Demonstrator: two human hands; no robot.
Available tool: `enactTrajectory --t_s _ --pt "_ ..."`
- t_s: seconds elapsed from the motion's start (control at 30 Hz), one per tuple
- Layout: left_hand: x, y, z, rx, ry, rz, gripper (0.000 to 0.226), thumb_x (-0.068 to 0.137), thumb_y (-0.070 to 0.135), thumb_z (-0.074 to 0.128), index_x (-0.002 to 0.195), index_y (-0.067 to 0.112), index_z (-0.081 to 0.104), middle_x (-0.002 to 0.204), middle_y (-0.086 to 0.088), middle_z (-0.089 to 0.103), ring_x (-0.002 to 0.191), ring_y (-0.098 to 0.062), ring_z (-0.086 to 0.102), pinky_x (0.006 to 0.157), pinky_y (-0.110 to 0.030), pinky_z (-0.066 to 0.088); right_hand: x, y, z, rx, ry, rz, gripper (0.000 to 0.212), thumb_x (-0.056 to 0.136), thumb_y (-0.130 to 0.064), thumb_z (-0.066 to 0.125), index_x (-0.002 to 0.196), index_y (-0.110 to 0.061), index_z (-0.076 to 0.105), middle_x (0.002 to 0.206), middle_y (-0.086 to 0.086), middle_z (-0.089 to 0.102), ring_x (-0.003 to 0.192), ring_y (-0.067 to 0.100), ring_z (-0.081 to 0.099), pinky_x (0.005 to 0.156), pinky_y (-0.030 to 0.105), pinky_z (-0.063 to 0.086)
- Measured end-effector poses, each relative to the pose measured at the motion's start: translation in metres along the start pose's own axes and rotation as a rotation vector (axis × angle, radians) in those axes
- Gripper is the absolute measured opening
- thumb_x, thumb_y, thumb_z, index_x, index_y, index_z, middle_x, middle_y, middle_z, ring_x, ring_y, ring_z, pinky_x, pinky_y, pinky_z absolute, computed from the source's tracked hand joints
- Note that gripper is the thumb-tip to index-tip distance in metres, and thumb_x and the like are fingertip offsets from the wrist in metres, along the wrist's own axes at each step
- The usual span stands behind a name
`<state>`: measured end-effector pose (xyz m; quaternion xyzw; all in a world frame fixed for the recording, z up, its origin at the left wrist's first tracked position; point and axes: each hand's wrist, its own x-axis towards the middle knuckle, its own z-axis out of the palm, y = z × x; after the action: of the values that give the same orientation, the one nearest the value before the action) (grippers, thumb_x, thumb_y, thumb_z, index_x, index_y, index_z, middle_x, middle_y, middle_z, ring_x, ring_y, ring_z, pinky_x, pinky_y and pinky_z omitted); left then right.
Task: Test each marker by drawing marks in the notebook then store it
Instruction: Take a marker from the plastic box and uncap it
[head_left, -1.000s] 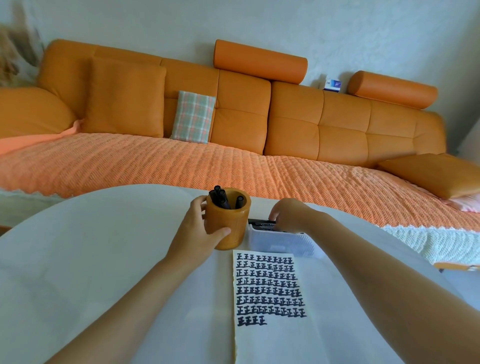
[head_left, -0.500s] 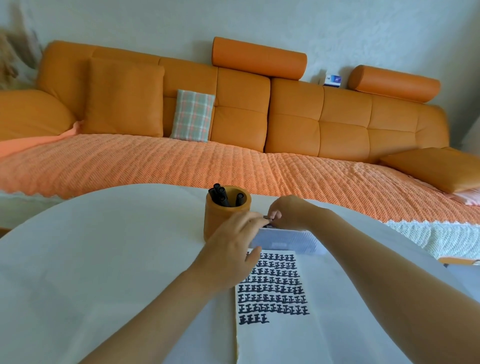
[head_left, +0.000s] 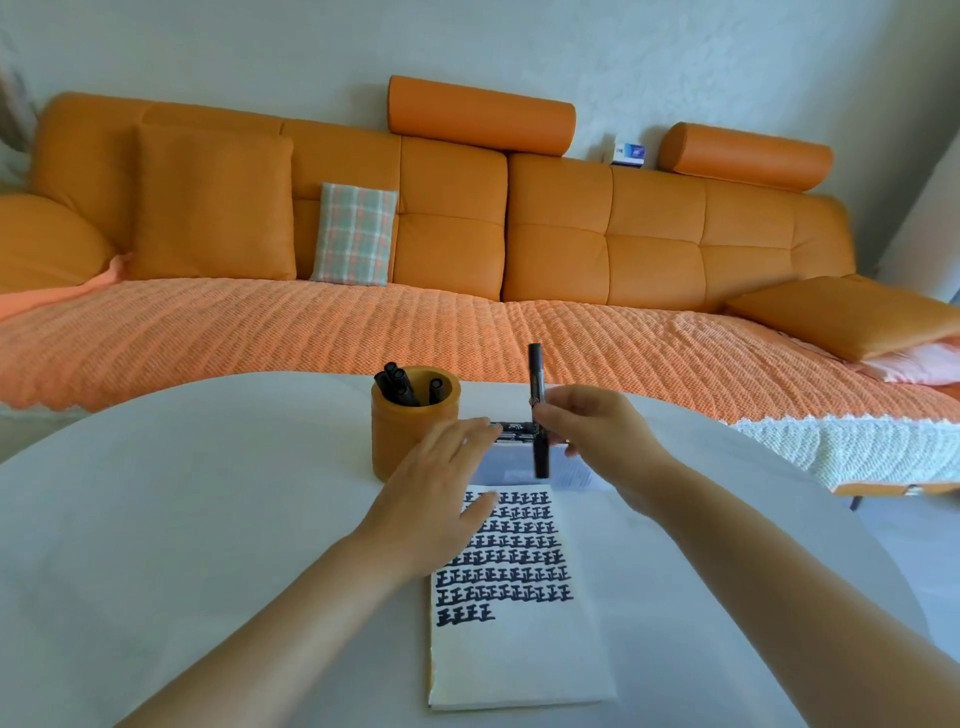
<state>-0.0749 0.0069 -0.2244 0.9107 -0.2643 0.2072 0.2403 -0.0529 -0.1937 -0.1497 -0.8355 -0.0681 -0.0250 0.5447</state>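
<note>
My right hand (head_left: 592, 436) pinches a black marker (head_left: 536, 384) and holds it upright above a white box (head_left: 514, 460) in which more black markers (head_left: 511, 428) lie. My left hand (head_left: 441, 499) hovers with straight fingers over the top left of the notebook (head_left: 519, 660), fingertips close to the box. The notebook page carries several rows of dark marks (head_left: 506, 561). An orange pen cup (head_left: 402, 431) with several black markers (head_left: 397, 387) stands just left of the box.
The things lie on a round white table (head_left: 182, 519). Behind it runs a long orange sofa (head_left: 467, 234) with a plaid cushion (head_left: 355, 234) and an orange throw. A small box (head_left: 628, 153) sits on the sofa back.
My left hand let go of the orange cup and moved right over the notebook. My right hand lifted a black marker out of the white box and turned it upright.
</note>
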Motion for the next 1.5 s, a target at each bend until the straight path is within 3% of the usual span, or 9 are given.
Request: enactTrajectory --t_s 0.23,0.33,0.43,0.67,0.8,0.93,1.07,1.2,1.5 --pt "-0.004 0.027 -0.005 -0.206 0.056 -0.006 0.038 0.098 0.042 0.044 0.135 0.034 0.046 0.123 0.020 0.054 0.114 -0.001 0.050 0.089 -0.023 0.047 -0.040 0.015 -0.007 0.578 -0.080 0.170 0.014 0.089 0.009 0.060 0.096 -0.004 0.059 0.085 0.018 0.067 0.084 0.029 0.070 0.076 0.036 0.058" --pt "-0.011 0.033 -0.005 -0.174 0.075 -0.009 0.034 0.097 0.035 0.052 0.132 0.034 0.049 0.110 0.022 0.054 0.096 -0.004 0.055 0.074 -0.025 0.051 -0.047 0.017 -0.010 0.602 -0.144 0.174 0.019 0.087 0.010 0.063 0.098 -0.004 0.059 0.090 0.020 0.069 0.089 0.032 0.072 0.081 0.039 0.060" --pt "-0.021 0.035 -0.007 -0.133 0.085 -0.026 0.024 0.097 0.027 0.054 0.120 0.029 0.056 0.098 0.024 0.051 0.087 -0.002 0.054 0.066 -0.021 0.048 -0.052 0.021 -0.013 0.440 -0.175 0.148 0.018 0.084 0.004 0.071 0.096 -0.006 0.065 0.085 0.016 0.070 0.084 0.030 0.072 0.080 0.041 0.058" --pt "-0.040 0.040 -0.016 -0.031 0.012 -0.025 0.019 0.093 0.026 0.062 0.111 0.025 0.059 0.099 0.020 0.055 0.083 0.001 0.052 0.066 -0.009 0.040 -0.060 0.022 -0.019 -0.051 -0.194 -0.063 0.002 0.083 -0.015 0.076 0.081 -0.016 0.077 0.066 -0.011 0.066 0.060 0.007 0.054 0.061 0.021 0.045" --pt "-0.047 0.036 -0.018 -0.004 0.013 -0.022 0.018 0.089 0.022 0.066 0.106 0.023 0.061 0.096 0.022 0.050 0.081 0.002 0.047 0.064 -0.005 0.033 -0.064 0.024 -0.013 -0.415 -0.267 -0.193 0.013 0.086 -0.022 0.072 0.096 -0.030 0.074 0.077 -0.017 0.068 0.061 -0.002 0.056 0.063 0.012 0.044" --pt "-0.050 0.037 -0.019 -0.029 0.044 -0.011 0.021 0.086 0.023 0.070 0.106 0.022 0.063 0.093 0.022 0.053 0.079 0.003 0.048 0.064 -0.003 0.033 -0.070 0.023 0.002 -0.610 -0.365 -0.339 0.025 0.091 -0.015 0.049 0.102 -0.030 0.067 0.074 -0.011 0.059 0.063 0.006 0.054 0.059 0.024 0.045" --pt "-0.049 0.036 -0.021 -0.094 0.090 -0.031 0.021 0.087 0.027 0.068 0.107 0.025 0.062 0.090 0.029 0.049 0.079 0.007 0.051 0.064 -0.005 0.036 -0.071 0.023 0.017 -0.659 -0.364 -0.436 0.025 0.101 -0.039 0.048 0.094 -0.019 0.060 0.081 -0.005 0.059 0.072 0.012 0.053 0.065 0.037 0.047" --pt "-0.047 0.029 -0.019 -0.116 0.020 -0.026 0.018 0.089 0.030 0.066 0.106 0.027 0.063 0.090 0.032 0.048 0.084 0.001 0.053 0.066 -0.011 0.041 -0.068 0.025 0.019 -0.791 -0.315 -0.499 0.030 0.101 -0.050 0.042 0.116 -0.033 0.062 0.090 -0.011 0.069 0.078 0.011 0.060 0.065 0.035 0.048" --pt "-0.050 0.024 -0.017 -0.036 -0.059 0.013 0.016 0.092 0.035 0.060 0.106 0.027 0.063 0.098 0.014 0.063 0.091 -0.005 0.054 0.068 -0.029 0.049 -0.071 0.037 0.031 -0.917 -0.284 -0.585 0.025 0.102 -0.036 0.037 0.099 -0.024 0.058 0.084 -0.008 0.063 0.069 0.018 0.052 0.060 0.037 0.044"
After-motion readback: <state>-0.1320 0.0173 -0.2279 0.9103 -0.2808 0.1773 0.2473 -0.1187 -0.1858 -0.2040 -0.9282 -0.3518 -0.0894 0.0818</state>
